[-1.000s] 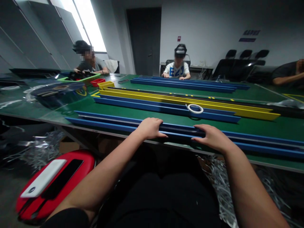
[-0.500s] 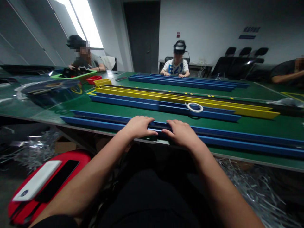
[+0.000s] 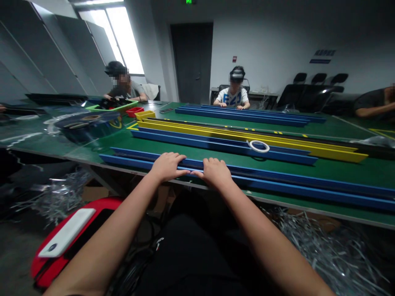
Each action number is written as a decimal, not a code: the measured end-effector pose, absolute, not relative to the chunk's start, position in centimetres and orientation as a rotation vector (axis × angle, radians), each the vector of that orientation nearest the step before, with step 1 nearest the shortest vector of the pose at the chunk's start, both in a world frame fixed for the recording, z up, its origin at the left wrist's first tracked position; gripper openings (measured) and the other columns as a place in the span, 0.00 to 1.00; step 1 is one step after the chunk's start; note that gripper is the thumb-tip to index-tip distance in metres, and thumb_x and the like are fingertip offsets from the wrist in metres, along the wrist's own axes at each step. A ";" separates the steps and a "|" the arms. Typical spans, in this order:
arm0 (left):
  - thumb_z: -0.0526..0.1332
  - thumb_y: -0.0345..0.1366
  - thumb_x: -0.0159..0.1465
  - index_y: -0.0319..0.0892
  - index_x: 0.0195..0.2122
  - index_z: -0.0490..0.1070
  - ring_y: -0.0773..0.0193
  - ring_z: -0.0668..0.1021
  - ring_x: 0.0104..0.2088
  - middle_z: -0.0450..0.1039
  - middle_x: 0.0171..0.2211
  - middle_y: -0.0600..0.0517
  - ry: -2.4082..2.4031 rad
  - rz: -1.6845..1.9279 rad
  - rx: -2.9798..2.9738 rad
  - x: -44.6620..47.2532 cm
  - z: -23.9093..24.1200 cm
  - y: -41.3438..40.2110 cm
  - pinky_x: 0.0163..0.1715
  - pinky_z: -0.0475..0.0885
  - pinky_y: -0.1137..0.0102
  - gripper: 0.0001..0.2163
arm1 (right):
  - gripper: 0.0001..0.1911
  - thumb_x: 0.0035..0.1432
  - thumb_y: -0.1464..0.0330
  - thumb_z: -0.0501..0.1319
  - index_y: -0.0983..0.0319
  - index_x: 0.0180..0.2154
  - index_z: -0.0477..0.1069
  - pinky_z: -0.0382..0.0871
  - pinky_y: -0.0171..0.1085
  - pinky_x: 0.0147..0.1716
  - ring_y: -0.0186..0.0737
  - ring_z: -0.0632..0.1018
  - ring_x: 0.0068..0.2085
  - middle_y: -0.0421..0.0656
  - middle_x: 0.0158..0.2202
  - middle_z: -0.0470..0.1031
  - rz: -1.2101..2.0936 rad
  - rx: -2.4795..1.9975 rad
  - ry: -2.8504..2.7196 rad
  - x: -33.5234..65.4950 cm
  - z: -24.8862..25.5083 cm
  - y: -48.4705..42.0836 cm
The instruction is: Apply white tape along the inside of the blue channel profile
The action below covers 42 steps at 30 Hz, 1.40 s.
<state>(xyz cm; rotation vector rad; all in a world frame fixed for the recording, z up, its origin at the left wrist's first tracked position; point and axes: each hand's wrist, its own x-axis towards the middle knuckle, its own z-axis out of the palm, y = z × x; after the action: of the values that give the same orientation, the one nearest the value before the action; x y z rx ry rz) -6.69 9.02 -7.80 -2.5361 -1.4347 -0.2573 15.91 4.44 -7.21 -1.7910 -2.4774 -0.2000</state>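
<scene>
A long blue channel (image 3: 286, 186) with a dark strip (image 3: 265, 176) inside lies along the table's near edge. My left hand (image 3: 168, 166) grips this channel left of its middle, with fingers over the far wall and thumb along the near wall. Close to its right, my right hand (image 3: 215, 170) holds the same channel in a like way. The two thumb tips nearly meet. What lies under the fingers is hidden. Beyond the hands is a second blue channel (image 3: 185, 142), with a white ring of tape (image 3: 259, 146) lying on it.
Farther back on the green table (image 3: 348, 167) lie a yellow channel (image 3: 234, 137) and more blue channels (image 3: 240, 117). A yellow bin (image 3: 145, 116) and red bin (image 3: 135, 112) stand at left. A red stool (image 3: 46, 269) bears a white device (image 3: 68, 232). Several people sit around.
Both hands have slid left along the near blue channel, and their thumbs have come closer together. The camera view has tilted up and turned left a little.
</scene>
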 end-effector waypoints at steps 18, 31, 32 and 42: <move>0.48 0.71 0.58 0.44 0.51 0.72 0.48 0.75 0.46 0.75 0.42 0.42 -1.347 -0.427 -2.605 7.7 -8.2 3.9 0.46 0.66 0.57 0.37 | 0.36 0.64 0.42 0.44 0.64 0.50 0.70 0.66 0.45 0.44 0.52 0.77 0.45 0.54 0.43 0.76 -0.407 -1.842 -2.452 30.7 -7.5 -0.6; 0.50 0.67 0.60 0.42 0.52 0.70 0.44 0.74 0.47 0.73 0.46 0.37 -1.237 -0.450 -2.845 20.6 -8.2 1.0 0.48 0.65 0.51 0.34 | 0.36 0.62 0.44 0.52 0.67 0.55 0.70 0.69 0.49 0.49 0.56 0.77 0.50 0.57 0.50 0.76 -0.420 -1.806 -2.468 46.4 -9.3 -3.3; 0.50 0.66 0.61 0.41 0.52 0.70 0.44 0.75 0.47 0.74 0.46 0.38 -1.218 -0.465 -2.847 20.8 -8.3 0.9 0.48 0.65 0.51 0.34 | 0.36 0.62 0.44 0.52 0.67 0.55 0.70 0.69 0.50 0.49 0.56 0.77 0.50 0.57 0.51 0.76 -0.403 -1.818 -2.459 46.8 -9.3 -3.4; 0.56 0.58 0.63 0.46 0.66 0.57 0.50 0.72 0.56 0.70 0.57 0.43 -1.085 -0.426 -2.827 10.4 -7.9 3.1 0.54 0.65 0.59 0.34 | 0.37 0.62 0.43 0.49 0.64 0.54 0.72 0.65 0.56 0.55 0.59 0.72 0.57 0.57 0.57 0.72 -0.339 -1.951 -2.333 43.1 -8.1 -3.5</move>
<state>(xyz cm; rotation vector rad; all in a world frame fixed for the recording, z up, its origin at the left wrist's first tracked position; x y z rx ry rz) 10.39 3.08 -7.93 -2.8271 -1.0846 -0.4256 43.14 -3.48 -8.09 -1.9508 -2.3332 -0.3385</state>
